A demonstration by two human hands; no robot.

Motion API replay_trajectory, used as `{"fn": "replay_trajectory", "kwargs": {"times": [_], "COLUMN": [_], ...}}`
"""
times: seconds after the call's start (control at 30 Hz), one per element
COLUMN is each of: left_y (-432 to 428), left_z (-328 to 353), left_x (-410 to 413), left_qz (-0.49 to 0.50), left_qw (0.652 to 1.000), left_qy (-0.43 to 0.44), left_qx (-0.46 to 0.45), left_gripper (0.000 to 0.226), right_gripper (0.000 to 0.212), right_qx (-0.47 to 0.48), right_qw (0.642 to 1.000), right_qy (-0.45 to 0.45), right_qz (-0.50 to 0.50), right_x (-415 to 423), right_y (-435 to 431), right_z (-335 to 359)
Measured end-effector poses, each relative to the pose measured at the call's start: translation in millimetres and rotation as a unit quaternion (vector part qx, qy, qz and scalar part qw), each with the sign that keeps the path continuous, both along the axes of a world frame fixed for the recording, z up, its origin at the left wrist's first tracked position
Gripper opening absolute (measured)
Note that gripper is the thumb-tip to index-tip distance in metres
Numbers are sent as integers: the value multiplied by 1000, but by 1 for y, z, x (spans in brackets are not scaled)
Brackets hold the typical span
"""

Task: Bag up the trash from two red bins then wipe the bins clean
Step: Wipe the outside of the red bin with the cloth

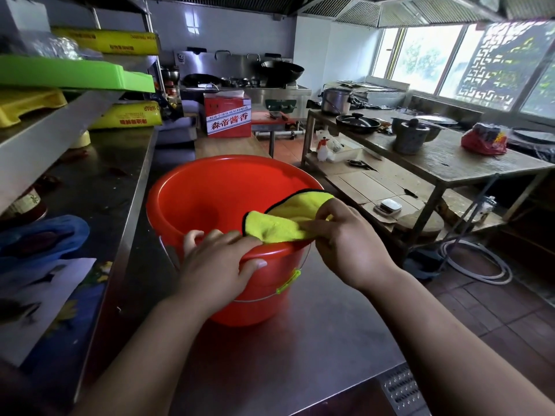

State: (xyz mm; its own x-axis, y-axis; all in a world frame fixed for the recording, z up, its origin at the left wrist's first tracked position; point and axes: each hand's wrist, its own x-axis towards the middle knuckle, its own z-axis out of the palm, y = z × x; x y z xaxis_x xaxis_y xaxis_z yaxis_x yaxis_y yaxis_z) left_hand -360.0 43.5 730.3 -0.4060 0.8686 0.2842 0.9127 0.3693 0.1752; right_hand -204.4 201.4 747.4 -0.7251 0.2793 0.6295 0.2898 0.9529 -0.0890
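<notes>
On the long stainless-steel counter [300, 340] in front of me stands the round red plastic bin [210, 193], upright with its open mouth facing up, close to my edge of the counter. Across the aisle to the right, a worn wooden table [450, 163] carries pots and lids, well apart from the bin. Behind the bin, farther off, a red cardboard carton with white lettering [228, 115] sits on a wooden surface.

My left grip [216, 265] grasps the bin's near rim. The fingers curl over the lip into the inside, and the thumb presses on the outer wall just below it. My right grip [351, 244] is clenched on a yellow microfibre cloth with black edging [282, 226], pinching it at the rim on the near right side. The cloth drapes over the lip, partly lying against the inner wall, with one corner touching the fingers of my left grip. A thin wire handle hangs down against the outer wall, its lime-green plastic sleeve [289, 281] just beside my left thumb.
</notes>
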Motion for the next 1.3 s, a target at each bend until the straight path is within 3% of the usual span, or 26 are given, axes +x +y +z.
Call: {"fn": "replay_trajectory", "kwargs": {"times": [0.17, 0.4, 0.5, 0.67, 0.83, 1.03, 1.17, 1.3], "left_y": [1, 15, 31, 62, 72, 68, 60, 54], "left_z": [2, 8, 13, 16, 6, 7, 22, 32], "left_x": [5, 18, 29, 44, 48, 55, 56, 58], "left_qz": [23, 36, 21, 30, 59, 82, 102, 138], "left_qw": [1000, 999, 1000, 998, 998, 996, 985, 953], "left_qy": [-13, -13, 1, -47, 6, 22, -43, -149], "left_qx": [-1, 13, 11, -39, -28, 34, 132, 225], "left_gripper": [42, 31, 40, 48, 36, 41, 40, 42], "right_gripper": [21, 13, 13, 19, 23, 23, 30, 32], "right_qx": [-15, -103, -153, -210, -261, -284, -276, -287], "right_qw": [990, 939, 913, 893, 889, 894, 899, 908], "right_qy": [14, -95, -150, -191, -148, -54, 31, 93], "right_qz": [-143, -314, -347, -348, -345, -342, -340, -291], "right_x": [15, 43, 55, 73, 85, 95, 89, 73], "right_y": [-3, 1, 2, 4, 3, 9, 16, 18], "right_z": [8, 7, 4, -7, -23, -25, -14, 2]}}
